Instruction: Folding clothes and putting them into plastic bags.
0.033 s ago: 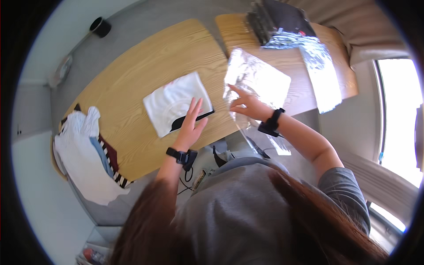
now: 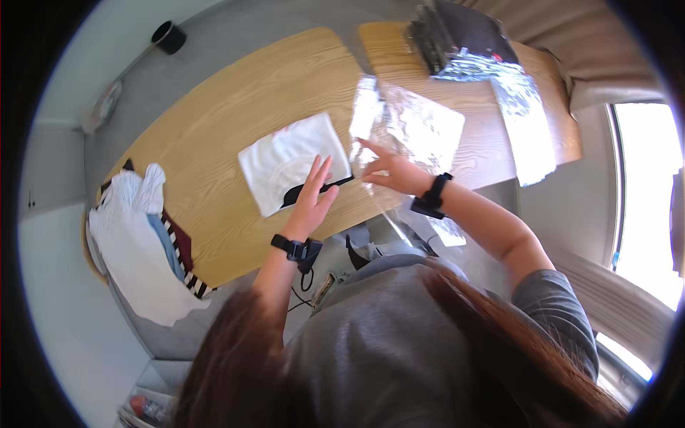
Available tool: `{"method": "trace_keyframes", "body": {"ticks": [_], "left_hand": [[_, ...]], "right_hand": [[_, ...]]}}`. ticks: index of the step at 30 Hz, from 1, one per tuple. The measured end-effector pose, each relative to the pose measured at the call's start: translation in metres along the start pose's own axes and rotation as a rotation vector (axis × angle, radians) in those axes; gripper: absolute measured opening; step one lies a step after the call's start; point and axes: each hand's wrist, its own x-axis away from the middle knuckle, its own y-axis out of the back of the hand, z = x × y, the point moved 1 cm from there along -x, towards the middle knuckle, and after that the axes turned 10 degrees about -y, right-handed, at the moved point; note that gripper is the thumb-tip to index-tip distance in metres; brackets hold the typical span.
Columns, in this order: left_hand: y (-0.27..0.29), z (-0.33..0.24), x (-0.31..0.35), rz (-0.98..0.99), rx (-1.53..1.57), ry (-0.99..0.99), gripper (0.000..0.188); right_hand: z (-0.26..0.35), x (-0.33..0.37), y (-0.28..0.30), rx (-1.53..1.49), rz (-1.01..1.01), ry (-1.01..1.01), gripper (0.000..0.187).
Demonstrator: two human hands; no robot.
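Note:
A folded white garment with a black part at its near edge lies flat on the wooden table. Over its near right part is my left hand, fingers stretched out and holding nothing. To the right, my right hand pinches the edge of a shiny clear plastic bag, its index finger extended. The bag spreads over the seam between two tables, and its near end hangs below the table edge. Black straps with small boxes circle both my wrists.
Dark packages and shiny plastic bags are stacked at the far right. Several garments hang over a chair at the left table end. A black bin stands on the floor beyond. Curtains and a bright window are on the right.
My right hand has shifted left, drawing the bag's near edge toward the white garment. The left hand stays over the garment, with fingers still extended.

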Motion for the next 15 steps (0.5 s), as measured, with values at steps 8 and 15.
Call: {"method": "trace_keyframes", "body": {"ticks": [8, 15], "left_hand": [[0.087, 0.053, 0.079, -0.600, 0.343, 0.242, 0.039], [0.167, 0.080, 0.169, -0.806, 0.029, 0.419, 0.040]], "right_hand": [[0.093, -0.098, -0.148, 0.079, 0.260, 0.318, 0.017], [0.059, -0.187, -0.115, 0.105, -0.219, 0.233, 0.035]]}}
